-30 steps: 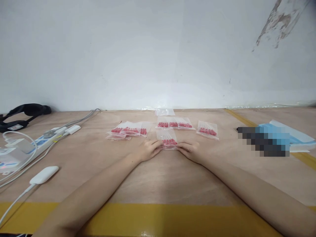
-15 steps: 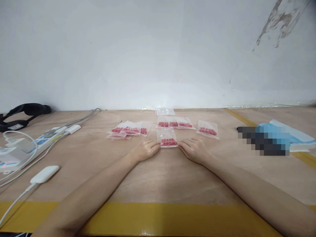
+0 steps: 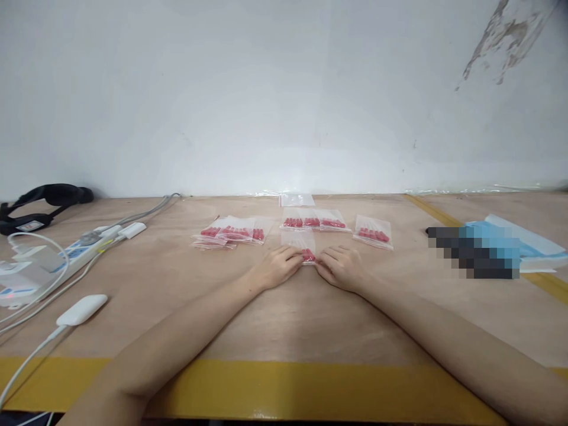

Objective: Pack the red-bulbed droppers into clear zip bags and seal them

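Observation:
A small clear zip bag (image 3: 302, 244) with red pieces inside lies flat on the wooden table (image 3: 284, 307), at its middle. My left hand (image 3: 277, 267) rests on the bag's left side, fingertips over the red pieces. From the right, my right hand (image 3: 339, 267) presses on the same bag. Both hands cover most of the bag's lower part. Similar filled bags lie behind: a pile (image 3: 231, 232) at the left, a row (image 3: 314, 220) straight behind, and a single bag (image 3: 373, 233) at the right.
An empty clear bag (image 3: 296, 200) lies by the white wall. A power strip (image 3: 66, 254), white cables, a white adapter (image 3: 82, 309) and a black strap (image 3: 42, 201) sit at the left. Blue sheets (image 3: 519, 239) lie at the right. Yellow tape (image 3: 284, 384) runs along the near edge.
Both hands have slid inward over the bag; more of its red contents is now covered. The view has shifted slightly.

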The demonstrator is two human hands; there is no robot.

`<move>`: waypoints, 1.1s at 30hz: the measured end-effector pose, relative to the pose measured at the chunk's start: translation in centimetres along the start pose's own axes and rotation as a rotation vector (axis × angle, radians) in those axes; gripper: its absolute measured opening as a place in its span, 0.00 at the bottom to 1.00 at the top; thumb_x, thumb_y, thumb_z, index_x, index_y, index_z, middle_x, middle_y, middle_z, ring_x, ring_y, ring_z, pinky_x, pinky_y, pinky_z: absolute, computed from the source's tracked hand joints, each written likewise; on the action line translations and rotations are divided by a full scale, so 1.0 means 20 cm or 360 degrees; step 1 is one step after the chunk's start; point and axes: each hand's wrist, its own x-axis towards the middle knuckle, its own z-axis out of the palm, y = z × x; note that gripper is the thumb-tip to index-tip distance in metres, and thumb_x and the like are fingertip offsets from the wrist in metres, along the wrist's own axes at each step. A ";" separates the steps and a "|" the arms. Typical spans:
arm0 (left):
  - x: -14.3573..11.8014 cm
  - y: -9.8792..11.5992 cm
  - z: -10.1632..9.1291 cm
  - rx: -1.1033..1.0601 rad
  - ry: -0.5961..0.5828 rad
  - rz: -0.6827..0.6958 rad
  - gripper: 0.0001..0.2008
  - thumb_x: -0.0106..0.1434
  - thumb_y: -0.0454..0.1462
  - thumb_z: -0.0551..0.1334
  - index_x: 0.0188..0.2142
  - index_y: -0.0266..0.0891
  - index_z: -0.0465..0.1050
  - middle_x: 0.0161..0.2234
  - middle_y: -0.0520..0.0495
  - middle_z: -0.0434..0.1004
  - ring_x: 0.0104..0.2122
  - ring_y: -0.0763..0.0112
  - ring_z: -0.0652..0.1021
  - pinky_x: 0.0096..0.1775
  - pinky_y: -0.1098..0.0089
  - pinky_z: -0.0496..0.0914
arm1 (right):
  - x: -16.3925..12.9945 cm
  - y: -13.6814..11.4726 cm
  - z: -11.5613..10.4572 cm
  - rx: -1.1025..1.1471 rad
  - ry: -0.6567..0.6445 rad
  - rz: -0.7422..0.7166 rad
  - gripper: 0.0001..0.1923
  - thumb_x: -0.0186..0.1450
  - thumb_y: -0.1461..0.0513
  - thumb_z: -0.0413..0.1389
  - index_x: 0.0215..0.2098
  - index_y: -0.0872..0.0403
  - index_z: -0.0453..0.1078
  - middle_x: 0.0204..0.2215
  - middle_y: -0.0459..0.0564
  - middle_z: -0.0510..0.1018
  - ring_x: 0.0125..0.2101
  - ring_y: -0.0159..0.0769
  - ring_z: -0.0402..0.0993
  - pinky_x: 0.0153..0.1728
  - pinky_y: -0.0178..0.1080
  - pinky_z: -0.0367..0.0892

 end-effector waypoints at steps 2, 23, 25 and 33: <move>0.04 0.02 0.04 0.0020 -0.0012 0.0063 0.12 0.66 0.34 0.49 0.35 0.36 0.71 0.37 0.46 0.75 0.37 0.69 0.75 0.41 0.69 0.71 | 0.01 -0.01 0.00 -0.0014 0.0019 -0.0033 0.12 0.64 0.62 0.46 0.27 0.55 0.68 0.23 0.48 0.74 0.25 0.33 0.68 0.27 0.37 0.54; 0.05 -0.02 0.02 0.0208 0.0242 0.0290 0.08 0.63 0.32 0.53 0.30 0.36 0.69 0.28 0.48 0.74 0.28 0.71 0.74 0.33 0.70 0.68 | -0.01 -0.01 -0.01 -0.0132 0.0075 -0.0035 0.12 0.65 0.63 0.47 0.26 0.56 0.66 0.23 0.48 0.73 0.25 0.30 0.65 0.27 0.37 0.50; 0.01 -0.05 -0.01 0.0237 0.0248 0.0300 0.07 0.62 0.32 0.54 0.31 0.35 0.69 0.29 0.47 0.74 0.29 0.71 0.74 0.33 0.70 0.68 | -0.02 0.01 -0.01 -0.0128 0.0065 -0.0025 0.11 0.65 0.63 0.47 0.26 0.56 0.66 0.23 0.48 0.73 0.25 0.31 0.65 0.27 0.37 0.50; -0.09 -0.09 -0.07 0.0344 0.0185 0.0182 0.11 0.65 0.32 0.51 0.29 0.35 0.68 0.24 0.48 0.71 0.25 0.71 0.71 0.30 0.70 0.66 | -0.06 0.05 -0.04 -0.0127 0.0026 -0.0003 0.11 0.64 0.64 0.47 0.26 0.56 0.66 0.23 0.48 0.73 0.26 0.32 0.66 0.28 0.36 0.51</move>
